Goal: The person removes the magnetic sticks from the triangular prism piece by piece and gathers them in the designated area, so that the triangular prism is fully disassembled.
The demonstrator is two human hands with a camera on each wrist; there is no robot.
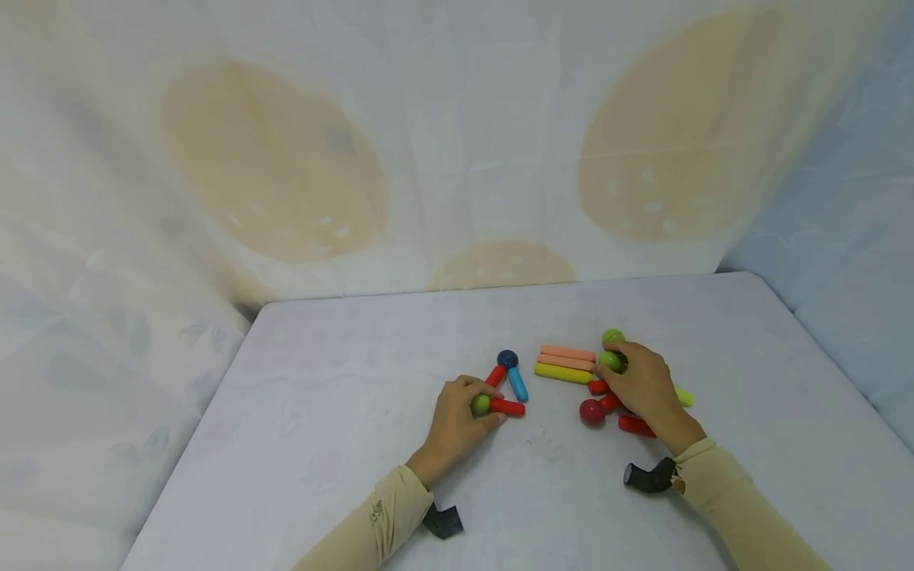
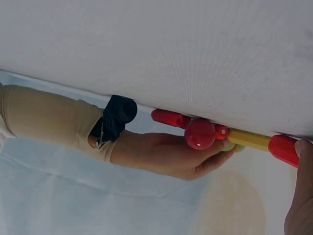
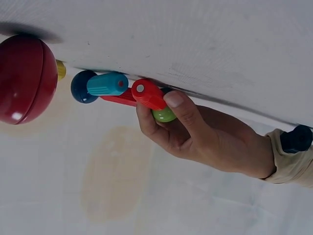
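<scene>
On the white table (image 1: 343, 444), my left hand (image 1: 485, 404) pinches a green ball (image 1: 480, 404) that a red stick (image 1: 508, 408) touches. The right wrist view shows that left hand (image 3: 168, 110) with thumb and fingers round the green ball (image 3: 164, 115) and on the red stick (image 3: 149, 94). Just beyond lie a dark blue ball (image 1: 508, 359), a second red stick (image 1: 496, 375) and a blue stick (image 1: 517, 385). My right hand (image 1: 611, 369) curls round another green ball (image 1: 609, 361). A red ball (image 1: 591, 411) lies by its palm.
Two orange sticks (image 1: 567, 358) and a yellow stick (image 1: 563, 373) lie side by side between the hands. A third green ball (image 1: 612, 336) sits behind the right hand, red sticks (image 1: 635, 426) and a yellow-green stick (image 1: 684, 396) under and beside it. Draped cloth walls stand behind and at the sides.
</scene>
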